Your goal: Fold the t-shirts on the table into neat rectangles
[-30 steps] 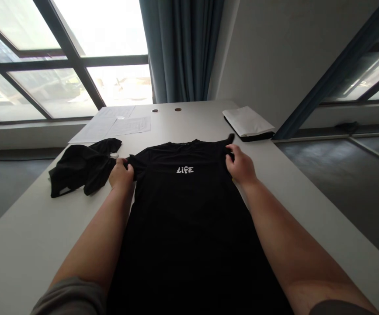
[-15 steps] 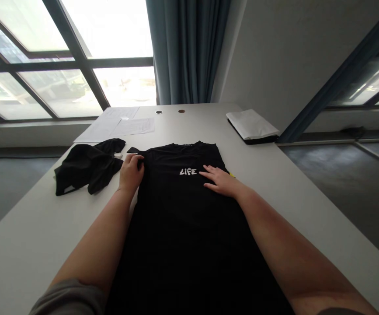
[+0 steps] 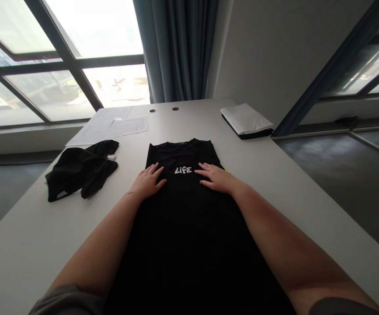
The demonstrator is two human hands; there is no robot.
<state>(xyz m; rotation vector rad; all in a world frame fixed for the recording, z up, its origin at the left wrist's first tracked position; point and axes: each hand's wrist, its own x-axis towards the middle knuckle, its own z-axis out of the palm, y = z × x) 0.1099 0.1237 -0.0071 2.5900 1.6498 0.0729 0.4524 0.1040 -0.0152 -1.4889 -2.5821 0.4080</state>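
A black T-shirt (image 3: 186,218) lies spread on the white table, its collar toward the far end and white lettering across the chest. Its sleeves do not show and its near end runs out of view. On the shirt's left edge my left hand (image 3: 148,181) rests flat with fingers spread. My right hand (image 3: 217,177) lies on the right side of the chest, fingers apart, the tips beside the lettering. Neither hand holds anything. A bit of yellow (image 3: 227,170) peeks out at the shirt's right edge, just behind my right hand.
Left of the shirt, a crumpled black garment (image 3: 81,168) lies on the table (image 3: 307,210). Printed papers (image 3: 126,126) are at the far left. A white folded item with a black underside (image 3: 246,119) sits at the far right. Two round holes are near the back edge.
The shirt's left sleeve edge, pinched by my left hand before, is folded inward. My left hand has let go, moved right and flattened onto the shirt. My right hand stays on the chest.
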